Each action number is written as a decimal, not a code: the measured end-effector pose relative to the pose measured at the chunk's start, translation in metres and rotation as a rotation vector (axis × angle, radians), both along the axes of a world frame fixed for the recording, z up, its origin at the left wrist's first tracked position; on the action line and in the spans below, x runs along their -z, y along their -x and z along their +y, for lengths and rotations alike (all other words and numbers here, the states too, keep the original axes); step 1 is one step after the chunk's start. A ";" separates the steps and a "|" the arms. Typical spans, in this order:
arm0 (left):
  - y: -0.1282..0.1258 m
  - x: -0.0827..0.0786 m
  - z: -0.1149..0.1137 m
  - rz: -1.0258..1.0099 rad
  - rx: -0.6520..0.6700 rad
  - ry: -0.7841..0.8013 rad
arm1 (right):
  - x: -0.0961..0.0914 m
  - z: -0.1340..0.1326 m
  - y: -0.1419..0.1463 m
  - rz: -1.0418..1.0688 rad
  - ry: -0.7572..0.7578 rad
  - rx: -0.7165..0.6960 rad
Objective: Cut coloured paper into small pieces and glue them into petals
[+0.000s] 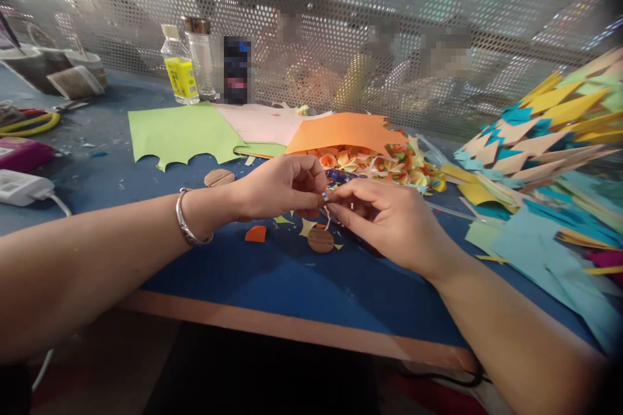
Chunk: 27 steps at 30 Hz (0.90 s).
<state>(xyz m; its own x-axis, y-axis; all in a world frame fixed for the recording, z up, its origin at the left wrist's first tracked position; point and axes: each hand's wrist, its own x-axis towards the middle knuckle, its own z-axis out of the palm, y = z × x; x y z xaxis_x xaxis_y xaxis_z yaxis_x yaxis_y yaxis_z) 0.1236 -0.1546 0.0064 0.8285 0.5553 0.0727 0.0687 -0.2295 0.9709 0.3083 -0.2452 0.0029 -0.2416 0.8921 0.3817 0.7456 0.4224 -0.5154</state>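
My left hand (pixel 287 187) and my right hand (pixel 389 217) meet over the front of the blue table. Thumb and fingers of both are closed in a pinch on a thin paper strip (pixel 328 217), whose pale end hangs down between them. A tiny coloured bit shows at the fingertips, too small to name. Below lies a round corrugated cardboard disc (pixel 320 240), with an orange paper scrap (pixel 256 234) to its left. Another cardboard disc (pixel 219 177) rests behind my left wrist. Just beyond the fingers is a heap of small paper flowers (pixel 406 165), partly under an orange sheet (pixel 341 132).
A scalloped green sheet (pixel 180 133) and a pink sheet (pixel 263 122) lie behind. A yellow-labelled bottle (pixel 179 71) and a glass tumbler (pixel 201 58) stand by the perforated metal screen (pixel 331 32). At right, a folded-paper structure (pixel 535 123) and blue paper (pixel 530 240); at left, scissors (pixel 36 124) and a white charger (pixel 24 187).
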 end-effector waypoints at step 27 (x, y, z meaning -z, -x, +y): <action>0.032 -0.049 0.000 0.871 0.359 -0.700 | 0.006 0.007 0.000 -0.192 0.128 -0.054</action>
